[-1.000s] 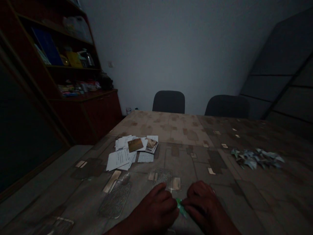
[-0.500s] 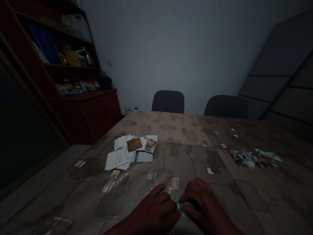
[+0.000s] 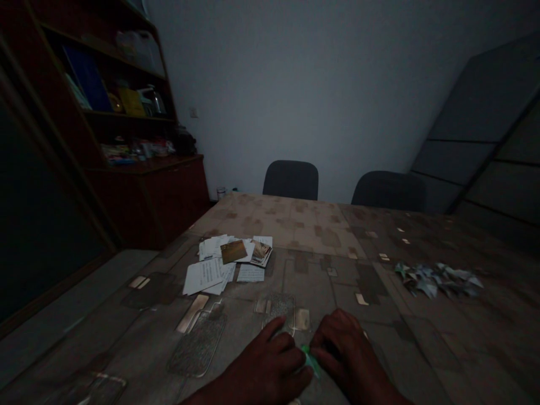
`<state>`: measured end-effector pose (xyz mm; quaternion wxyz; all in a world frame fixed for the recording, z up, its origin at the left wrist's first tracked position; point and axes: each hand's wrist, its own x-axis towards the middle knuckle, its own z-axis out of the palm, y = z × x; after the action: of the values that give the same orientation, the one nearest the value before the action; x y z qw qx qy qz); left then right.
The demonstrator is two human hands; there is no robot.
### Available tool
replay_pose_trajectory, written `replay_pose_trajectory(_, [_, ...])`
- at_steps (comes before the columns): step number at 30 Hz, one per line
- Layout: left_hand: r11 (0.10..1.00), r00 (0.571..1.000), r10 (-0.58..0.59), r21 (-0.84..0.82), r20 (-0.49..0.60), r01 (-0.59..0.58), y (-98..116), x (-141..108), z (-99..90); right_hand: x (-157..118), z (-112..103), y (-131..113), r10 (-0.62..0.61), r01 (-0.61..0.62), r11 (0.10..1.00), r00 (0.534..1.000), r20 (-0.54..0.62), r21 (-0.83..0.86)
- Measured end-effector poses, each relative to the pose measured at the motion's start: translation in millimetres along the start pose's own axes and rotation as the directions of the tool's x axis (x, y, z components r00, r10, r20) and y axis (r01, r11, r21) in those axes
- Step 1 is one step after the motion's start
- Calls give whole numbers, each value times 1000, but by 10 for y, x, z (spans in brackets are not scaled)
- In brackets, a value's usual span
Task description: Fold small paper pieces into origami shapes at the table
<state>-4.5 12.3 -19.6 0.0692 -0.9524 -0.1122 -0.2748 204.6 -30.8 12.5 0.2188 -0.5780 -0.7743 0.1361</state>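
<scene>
While the left hand [image 3: 274, 363] and right hand [image 3: 343, 349] clamp their grip on a small green piece [image 3: 311, 363], tearing seems possible.
Uneven pulling between them would likely cause it.

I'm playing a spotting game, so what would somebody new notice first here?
Probably the small green piece between the left hand and right hand, near the bottom, bright in this dim light. Next, perhaps the white cards left of centre on the table, with a brown card on top. Then the jagged, pale heap on the right.
</scene>
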Motion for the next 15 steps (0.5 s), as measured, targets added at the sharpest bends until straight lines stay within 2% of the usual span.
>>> replay_pose_trajectory(7, [998,999,9,-61,50,-6,-54,-42,35,-90,-34,137,-119,119,993,991,55,11])
replay_pose_trajectory(11, [994,996,3,-111,85,7,-85,-31,-45,-108,-35,134,-94,93,995,994,59,26])
replay_pose_trajectory(15, [990,997,-19,-140,72,29,-74,-8,-107,-143,41,91,-64,64,998,998,11,0])
